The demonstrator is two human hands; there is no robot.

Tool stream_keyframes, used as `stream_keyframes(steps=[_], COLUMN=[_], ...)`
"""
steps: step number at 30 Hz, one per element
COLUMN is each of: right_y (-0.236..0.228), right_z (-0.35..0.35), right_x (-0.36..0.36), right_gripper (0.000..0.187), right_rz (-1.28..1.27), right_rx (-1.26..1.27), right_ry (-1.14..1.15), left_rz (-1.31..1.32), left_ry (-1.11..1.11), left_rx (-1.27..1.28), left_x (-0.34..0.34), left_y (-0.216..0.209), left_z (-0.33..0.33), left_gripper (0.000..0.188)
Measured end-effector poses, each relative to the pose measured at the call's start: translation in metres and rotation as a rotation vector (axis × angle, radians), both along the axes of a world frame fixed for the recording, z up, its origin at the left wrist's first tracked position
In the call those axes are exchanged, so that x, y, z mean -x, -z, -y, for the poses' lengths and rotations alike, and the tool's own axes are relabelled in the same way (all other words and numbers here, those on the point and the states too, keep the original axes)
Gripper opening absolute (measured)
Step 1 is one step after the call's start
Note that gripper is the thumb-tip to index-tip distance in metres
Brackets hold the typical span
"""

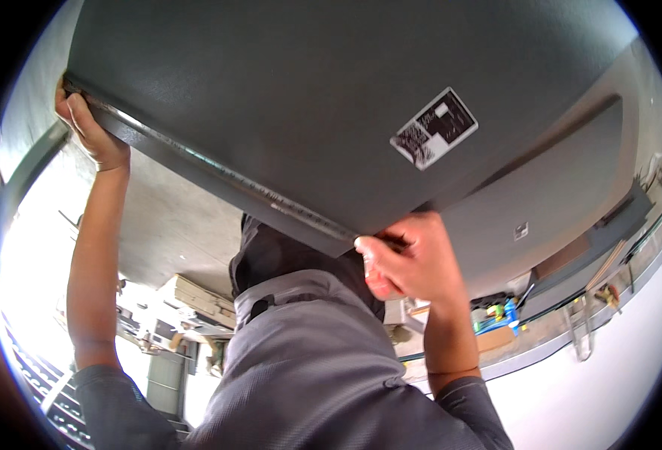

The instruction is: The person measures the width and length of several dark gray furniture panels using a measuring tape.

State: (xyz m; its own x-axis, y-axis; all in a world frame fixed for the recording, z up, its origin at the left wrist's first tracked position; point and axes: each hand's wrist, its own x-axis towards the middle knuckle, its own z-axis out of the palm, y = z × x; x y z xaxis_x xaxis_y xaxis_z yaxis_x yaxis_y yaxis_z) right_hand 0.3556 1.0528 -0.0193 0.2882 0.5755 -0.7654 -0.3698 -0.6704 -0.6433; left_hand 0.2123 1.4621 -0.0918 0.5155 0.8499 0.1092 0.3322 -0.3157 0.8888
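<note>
Here I am over a big dark grey panel [271, 97], which fills the far side of my view, its near edge slanting down from left to right. My left hand [97, 139] is clasped around the far-left end of that edge, thumb on the near side. And my right hand [415, 259] is closed at the near-right corner, thumb pressing where a thin, shiny, marked strip [218, 166], perhaps a measuring tape, ends; whether it pinches strip, panel or both, I can't tell. The strip runs along the edge between the hands.

The danger as I judge it: if the right thumb slackens, the strip could slip out of line. With only edge holds showing, uneven lifting could twist the panel, maybe knocking its corner against the second grey panel [563, 187] on the right. That black-and-white label [436, 127] could scuff, too.
</note>
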Motion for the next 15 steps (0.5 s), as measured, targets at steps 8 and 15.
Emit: stream_keyframes(steps=[8, 15], right_y=[0.005, -0.001], right_z=[0.014, 0.014], right_x=[-0.019, -0.019], right_gripper=[0.022, 0.022], right_rz=[-0.25, -0.222], right_rx=[-0.087, -0.117], right_ry=[-0.069, -0.087], left_rz=[0.017, -0.009], left_ry=[0.005, 0.061], left_rx=[0.056, 0.01], left_x=[-0.008, -0.007], left_y=[-0.003, -0.003], left_z=[0.003, 0.001], left_gripper=[0.047, 0.051])
